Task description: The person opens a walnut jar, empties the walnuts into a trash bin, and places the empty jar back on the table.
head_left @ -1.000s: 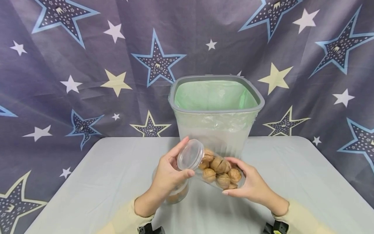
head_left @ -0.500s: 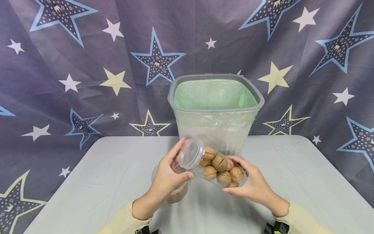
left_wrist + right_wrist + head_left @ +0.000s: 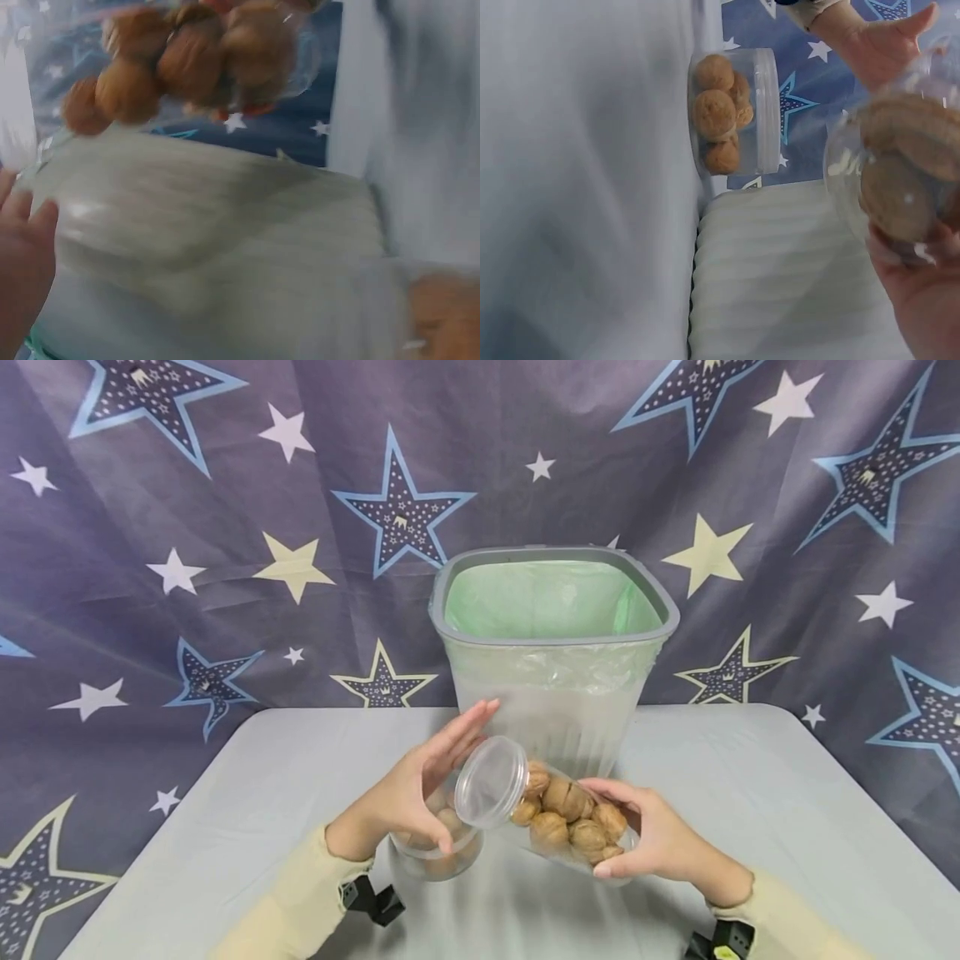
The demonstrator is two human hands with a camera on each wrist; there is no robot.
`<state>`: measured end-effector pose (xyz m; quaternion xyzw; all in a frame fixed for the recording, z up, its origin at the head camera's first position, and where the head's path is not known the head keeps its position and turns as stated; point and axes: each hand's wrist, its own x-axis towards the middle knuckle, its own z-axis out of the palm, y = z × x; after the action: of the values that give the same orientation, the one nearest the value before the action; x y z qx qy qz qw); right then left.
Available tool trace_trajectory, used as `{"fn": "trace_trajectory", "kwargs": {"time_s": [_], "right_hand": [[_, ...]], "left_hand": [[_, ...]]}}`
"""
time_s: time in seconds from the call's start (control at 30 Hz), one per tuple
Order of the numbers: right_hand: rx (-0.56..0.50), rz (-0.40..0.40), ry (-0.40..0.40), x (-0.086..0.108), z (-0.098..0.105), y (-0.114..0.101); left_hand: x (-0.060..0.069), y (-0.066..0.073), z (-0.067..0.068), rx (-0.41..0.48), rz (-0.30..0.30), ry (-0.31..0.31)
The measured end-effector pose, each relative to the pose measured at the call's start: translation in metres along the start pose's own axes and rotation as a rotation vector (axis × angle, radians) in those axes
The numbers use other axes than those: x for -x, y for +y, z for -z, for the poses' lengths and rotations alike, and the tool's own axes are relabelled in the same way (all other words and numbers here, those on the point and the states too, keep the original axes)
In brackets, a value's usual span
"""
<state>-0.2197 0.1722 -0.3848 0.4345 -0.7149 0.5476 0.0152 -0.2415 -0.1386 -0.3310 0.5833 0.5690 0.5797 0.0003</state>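
Observation:
My right hand (image 3: 663,835) grips a clear plastic jar (image 3: 558,822) by its base, fingers above and thumb below. Walnuts fill the jar, which is held tilted, its clear round lid (image 3: 491,782) facing left. Just left of that lid is my left hand (image 3: 408,797), fingers straight and thumb spread, holding nothing. Whether it touches the lid cannot be told. Behind and below the left hand, a second clear jar (image 3: 731,112) with walnuts stands upright on the table, partly hidden in the head view. The left wrist view is blurred; the held walnuts (image 3: 191,64) show at its top.
A whitish bin (image 3: 555,714) with a grey rim and a green liner stands at the back of the table, right behind the held jar. A pale cloth covers the table (image 3: 300,793). Star-patterned fabric (image 3: 225,527) hangs behind.
My left hand has come off the lid and moved left, its fingers straightening. The right hand has lowered the jar slightly toward me. More of the standing jar shows.

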Motion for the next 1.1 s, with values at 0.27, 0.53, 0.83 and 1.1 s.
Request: {"fn": "trace_trajectory", "kwargs": {"time_s": [0.27,0.53,0.83,1.1], "right_hand": [[-0.312,-0.012,-0.190,-0.001,0.000,0.008],[-0.482,-0.032,-0.307,-0.006,0.003,0.013],[-0.571,-0.104,-0.349,-0.006,0.003,0.012],[-0.455,-0.072,-0.307,-0.003,0.006,0.015]], "left_hand": [[-0.008,0.004,0.007,0.008,-0.107,-0.147],[-0.011,0.006,0.006,0.064,-0.129,-0.216],[-0.011,0.004,0.005,0.126,-0.136,-0.193],[-0.010,0.001,0.005,0.151,-0.130,-0.146]]}}
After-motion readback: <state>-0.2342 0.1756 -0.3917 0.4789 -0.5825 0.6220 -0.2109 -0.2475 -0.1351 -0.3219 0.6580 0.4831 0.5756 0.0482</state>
